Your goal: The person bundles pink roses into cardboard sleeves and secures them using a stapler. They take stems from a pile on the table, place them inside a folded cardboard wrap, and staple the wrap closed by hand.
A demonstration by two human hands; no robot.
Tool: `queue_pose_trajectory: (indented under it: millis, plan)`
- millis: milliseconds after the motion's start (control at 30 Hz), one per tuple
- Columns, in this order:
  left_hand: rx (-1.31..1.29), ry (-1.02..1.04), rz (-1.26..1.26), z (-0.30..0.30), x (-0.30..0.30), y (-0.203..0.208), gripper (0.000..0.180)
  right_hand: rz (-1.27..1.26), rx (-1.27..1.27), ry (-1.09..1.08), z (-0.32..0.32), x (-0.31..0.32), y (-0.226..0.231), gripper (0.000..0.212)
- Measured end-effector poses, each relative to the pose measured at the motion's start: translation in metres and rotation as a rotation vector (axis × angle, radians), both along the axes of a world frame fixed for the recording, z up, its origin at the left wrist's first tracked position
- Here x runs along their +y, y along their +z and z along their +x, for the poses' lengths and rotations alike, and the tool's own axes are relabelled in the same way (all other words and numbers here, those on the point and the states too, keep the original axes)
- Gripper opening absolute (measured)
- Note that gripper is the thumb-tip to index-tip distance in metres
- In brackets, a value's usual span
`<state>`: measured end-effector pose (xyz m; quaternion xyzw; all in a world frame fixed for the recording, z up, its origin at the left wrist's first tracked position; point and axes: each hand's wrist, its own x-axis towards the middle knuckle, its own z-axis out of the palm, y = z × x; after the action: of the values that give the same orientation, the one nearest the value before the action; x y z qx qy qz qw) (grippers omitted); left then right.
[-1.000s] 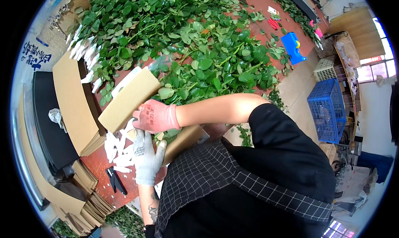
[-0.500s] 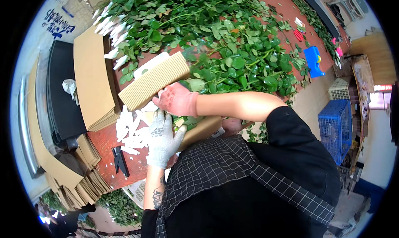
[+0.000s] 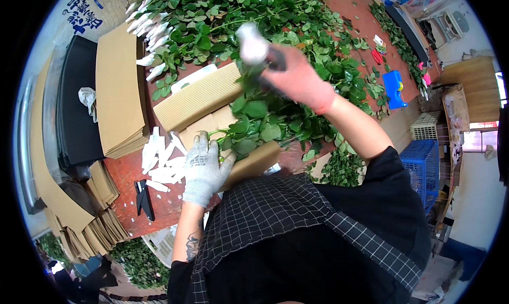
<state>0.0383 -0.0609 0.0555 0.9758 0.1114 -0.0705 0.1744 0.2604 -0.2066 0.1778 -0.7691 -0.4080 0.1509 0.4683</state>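
My left hand (image 3: 204, 163), in a pale grey glove, lies across the near-left end of a brown cardboard wrapper with its fingers stretched and thumb apart, against the cut stems. Leafy green stems (image 3: 254, 129) rest inside the wrapper, between its ribbed far flap (image 3: 199, 97) and its smooth near flap (image 3: 254, 166). Raised over them, my right hand (image 3: 299, 81), in a pinkish-red glove with a dark palm, is closed on a flower stem. The stem's white-covered head (image 3: 253, 45) is smeared by motion; its leaves merge with those below.
Several leafy stems with white-covered heads (image 3: 151, 31) fill the far table. White sleeves (image 3: 159, 158) and a black stapler (image 3: 143, 199) lie left. Cardboard sheets (image 3: 119, 86) stand beside black sheets (image 3: 79, 107). A blue tape dispenser (image 3: 393, 89) and red scissors (image 3: 377, 56) are right.
My right hand has risen from the wrapper's far flap toward the upper right and now holds a flower stem. More leaves show in the wrapper. My left hand stays on its end.
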Motion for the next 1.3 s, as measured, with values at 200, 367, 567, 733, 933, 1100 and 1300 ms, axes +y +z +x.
queue_pose_trajectory:
  millis: [200,367,567,733,933,1100,1300]
  plan:
    - [-0.045,0.015,-0.015,-0.004,0.003,-0.001,0.062,0.341,0.178,-0.289,0.031,-0.042,0.057,0.023]
    - [-0.056,-0.006,-0.056,-0.001,0.0,0.001,0.06,0.535,0.039,-0.609,0.122,-0.137,0.132,0.025]
    - [-0.024,0.023,-0.081,-0.006,0.004,-0.001,0.062,0.602,-0.408,-0.843,0.24,-0.279,0.24,0.028]
    - [0.013,0.025,-0.123,0.002,-0.001,0.0,0.062,0.76,-0.732,-0.964,0.235,-0.314,0.3,0.03]
    - [-0.114,0.058,-0.071,-0.005,0.0,-0.003,0.058,0.299,-1.14,-0.655,0.172,-0.243,0.34,0.027]
    - [-0.143,0.053,-0.135,0.004,-0.001,0.008,0.056,-0.162,-1.262,-0.147,0.022,-0.083,0.173,0.034]
    - [-0.281,0.113,0.0,-0.011,-0.001,-0.012,0.053,-0.459,-1.19,0.483,-0.064,0.022,-0.03,0.042]
